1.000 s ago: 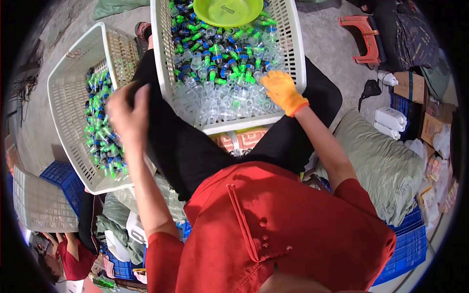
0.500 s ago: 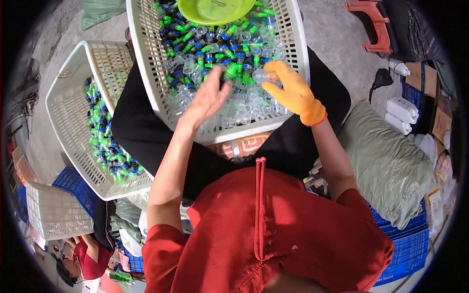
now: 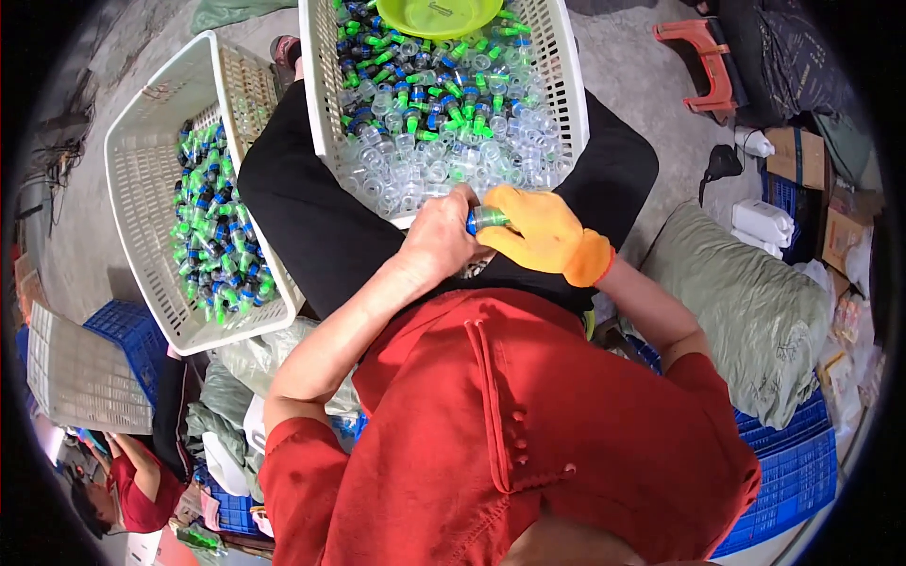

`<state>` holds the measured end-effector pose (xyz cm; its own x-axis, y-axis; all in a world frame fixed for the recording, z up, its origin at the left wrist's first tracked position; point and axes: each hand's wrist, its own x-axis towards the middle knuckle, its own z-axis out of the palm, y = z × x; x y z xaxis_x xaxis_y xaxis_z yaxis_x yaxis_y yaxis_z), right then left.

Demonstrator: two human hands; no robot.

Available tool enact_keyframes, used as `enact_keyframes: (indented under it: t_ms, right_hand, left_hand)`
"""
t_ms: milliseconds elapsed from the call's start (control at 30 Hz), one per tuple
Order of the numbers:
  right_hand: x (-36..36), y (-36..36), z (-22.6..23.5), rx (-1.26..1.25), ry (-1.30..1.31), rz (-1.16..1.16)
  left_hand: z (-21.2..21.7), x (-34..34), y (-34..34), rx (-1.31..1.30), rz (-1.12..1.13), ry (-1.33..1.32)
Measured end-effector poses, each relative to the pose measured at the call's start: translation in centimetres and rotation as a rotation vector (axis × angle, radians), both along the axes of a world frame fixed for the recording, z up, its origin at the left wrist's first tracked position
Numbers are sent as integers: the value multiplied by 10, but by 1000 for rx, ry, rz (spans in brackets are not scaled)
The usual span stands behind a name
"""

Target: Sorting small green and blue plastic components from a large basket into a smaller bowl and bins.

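Above the near rim of the white basket (image 3: pixel 326 113), my hands meet at one small plastic nozzle (image 3: pixel 488 221), blue-ringed with a green tip, seemingly inside a clear cap. My bare left hand (image 3: pixel 442 234) closes its fingers at the blue end. In an orange glove, my right hand (image 3: pixel 543 231) wraps the green end; glove and fingers hide part of the piece. Inside the basket, green, blue and black nozzles (image 3: pixel 453 90) lie heaped at the far side, and loose clear caps (image 3: pixel 444 165) fill the near side.
A lime-green bowl (image 3: pixel 439 17) rests at the basket's far end. To the left, a second white basket (image 3: pixel 142 151) holds more capped nozzles (image 3: pixel 222 226). At right are a stuffed grey-green sack (image 3: pixel 736 302) and an orange plastic stool (image 3: pixel 703 66). Another person (image 3: pixel 142 481) sits at lower left.
Both hands have drawn back from over the heap toward my body and come together on one nozzle. The view has shifted, so the baskets appear higher.
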<state>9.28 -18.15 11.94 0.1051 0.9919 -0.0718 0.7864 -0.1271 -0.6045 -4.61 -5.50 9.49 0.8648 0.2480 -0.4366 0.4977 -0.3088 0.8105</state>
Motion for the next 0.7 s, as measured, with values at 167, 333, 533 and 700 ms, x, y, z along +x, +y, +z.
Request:
enact_keyframes:
  t_ms: [167,333,533,700]
  right_hand:
    - [-6,-1,4,-323,359,-80]
    - [-14,6,6,29,283,-126]
    - [11,10,-8,-344,618,-387]
    - [98,18,-66,-238,542,-340]
  left_hand:
    - [-8,-7,-6,310,-18,-69]
    - [-12,-1,7,303,-48,-105]
    - [-18,31,15,495,-113,-291]
    - [-94,114,33,676,-18,-392]
